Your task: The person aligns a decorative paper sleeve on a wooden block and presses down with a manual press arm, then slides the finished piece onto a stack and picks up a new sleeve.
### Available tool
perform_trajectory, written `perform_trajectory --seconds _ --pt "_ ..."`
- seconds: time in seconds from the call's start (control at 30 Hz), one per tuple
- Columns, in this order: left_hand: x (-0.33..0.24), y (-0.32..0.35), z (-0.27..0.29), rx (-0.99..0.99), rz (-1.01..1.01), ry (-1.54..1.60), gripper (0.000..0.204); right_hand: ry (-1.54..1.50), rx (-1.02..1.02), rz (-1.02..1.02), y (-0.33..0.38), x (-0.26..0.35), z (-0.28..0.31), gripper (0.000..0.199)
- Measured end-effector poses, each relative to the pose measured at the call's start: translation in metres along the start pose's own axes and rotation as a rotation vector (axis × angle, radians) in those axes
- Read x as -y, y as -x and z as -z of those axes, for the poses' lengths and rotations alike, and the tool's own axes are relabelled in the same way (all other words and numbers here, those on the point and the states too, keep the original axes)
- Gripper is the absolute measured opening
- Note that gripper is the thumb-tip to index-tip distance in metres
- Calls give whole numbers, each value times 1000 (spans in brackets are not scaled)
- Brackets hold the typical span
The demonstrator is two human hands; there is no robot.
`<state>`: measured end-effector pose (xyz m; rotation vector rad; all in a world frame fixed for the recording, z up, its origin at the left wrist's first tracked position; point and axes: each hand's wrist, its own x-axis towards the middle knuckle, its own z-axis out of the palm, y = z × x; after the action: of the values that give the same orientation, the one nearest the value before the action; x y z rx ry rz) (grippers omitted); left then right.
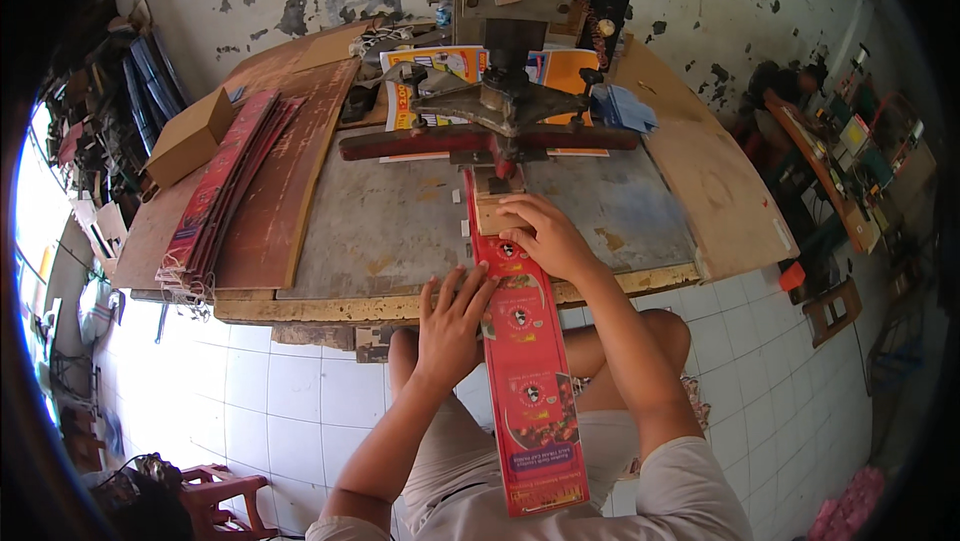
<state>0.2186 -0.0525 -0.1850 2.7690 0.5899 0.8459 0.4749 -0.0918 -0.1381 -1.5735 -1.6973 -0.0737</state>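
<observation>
A long red printed strip of flat packaging (528, 391) runs from under the press head over the table's front edge and down above my lap. My left hand (455, 321) lies against its left side at the table edge, fingers stretched out and fingertips touching it. A small pale wooden block (493, 220) sits on the strip's far end. My right hand (548, 241) grips the block's right side between thumb and fingers. Just beyond the block stands the black metal press (505, 106) with a long red crossbar (415, 145); its red tip is close above the strip.
On the left board, a stack of similar red strips (225, 181) lies beside a brown cardboard box (190, 136). Blue sheets (625, 109) lie right of the press. Another person (795, 81) sits at a workbench (825, 161) far right. A red stool (225, 501) stands lower left.
</observation>
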Motion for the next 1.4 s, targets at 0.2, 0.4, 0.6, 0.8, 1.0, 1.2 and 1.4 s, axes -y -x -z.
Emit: perform_trajectory --seconds 0.2,0.4,0.6,0.8,1.0,1.2,1.4 --pt "-1 -2 1 25 -3 -35 69 -6 -17 9 5 -3 -1 37" --pt "1 0 -3 -4 5 -11 72 -23 -17 -2 2 -1 -1 37" --pt "-1 -1 0 9 8 -10 71 -23 -24 -12 1 -3 -2 39" --pt "0 -2 -1 -1 14 13 71 -34 -34 -5 2 -4 -3 38" --pt "0 -2 -1 8 14 1 72 -22 -35 -10 3 -5 -2 38" --pt "-1 -1 -2 -3 15 15 71 -30 -32 -24 3 -2 -1 38" --pt "2 0 -3 -8 1 -16 77 -46 -45 -13 4 -7 -4 38"
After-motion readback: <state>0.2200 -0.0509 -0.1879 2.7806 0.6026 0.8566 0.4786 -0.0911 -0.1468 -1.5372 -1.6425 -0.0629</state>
